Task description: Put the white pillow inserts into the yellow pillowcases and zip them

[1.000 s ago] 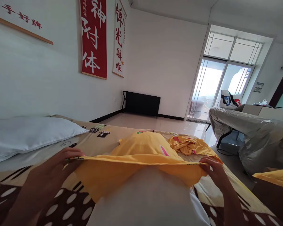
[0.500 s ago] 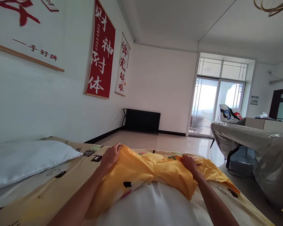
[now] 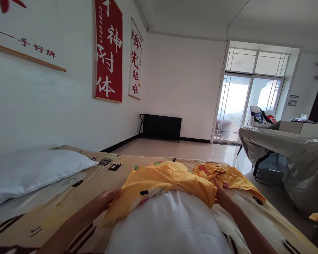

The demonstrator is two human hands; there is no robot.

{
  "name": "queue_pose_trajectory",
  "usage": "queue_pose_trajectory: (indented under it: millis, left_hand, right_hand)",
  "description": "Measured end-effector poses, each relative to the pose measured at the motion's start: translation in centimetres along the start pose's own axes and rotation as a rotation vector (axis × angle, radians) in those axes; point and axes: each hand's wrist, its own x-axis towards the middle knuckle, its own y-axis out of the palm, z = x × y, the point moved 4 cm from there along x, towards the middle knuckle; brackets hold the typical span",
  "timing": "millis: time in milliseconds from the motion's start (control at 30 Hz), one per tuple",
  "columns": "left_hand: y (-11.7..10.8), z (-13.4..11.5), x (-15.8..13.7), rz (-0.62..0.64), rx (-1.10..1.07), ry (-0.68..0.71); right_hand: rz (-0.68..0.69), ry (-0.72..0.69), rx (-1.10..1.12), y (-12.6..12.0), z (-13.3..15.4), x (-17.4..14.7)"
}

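Note:
A white pillow [image 3: 166,222] lies in front of me, its far end covered by a yellow pillowcase [image 3: 161,178] with small printed figures. The case is bunched and creased across the pillow's width. At the case's left edge, my left hand [image 3: 110,197] has its fingers closed on the cloth. My right hand [image 3: 219,192] is against the case's right side, its fingers mostly hidden by the folds. Just beyond it lies a crumpled yellow cloth [image 3: 233,178] with coloured prints.
A beige patterned sheet [image 3: 76,206] covers the bed. Another white pillow [image 3: 37,173] lies at the left by the wall. To the right stands furniture under plastic sheeting [image 3: 288,144]. A black folded table [image 3: 161,127] stands by the far wall, and glass doors [image 3: 249,106] are behind.
Both hands have left the case's far part and come back toward me along its sides. The left hand also moved left. The view has tilted down slightly.

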Motion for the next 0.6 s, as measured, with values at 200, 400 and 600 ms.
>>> queue_pose_trajectory:
  millis: [200, 400, 600]
  left_hand:
    - [1.0, -1.4, -3.0, -0.149, 0.087, 0.148]
    - [0.5, -4.3, -4.1, -0.404, -0.078, 0.326]
    - [0.7, -3.9, -4.4, -0.398, -0.037, 0.330]
  right_hand:
    - [-0.103, -0.091, -0.001, 1.0, 2.1, -3.2]
    - [-0.249, -0.218, 0.052, 0.5, 4.5, -4.0]
    - [-0.379, -0.290, -0.012, 1.1, 4.2, -3.9]
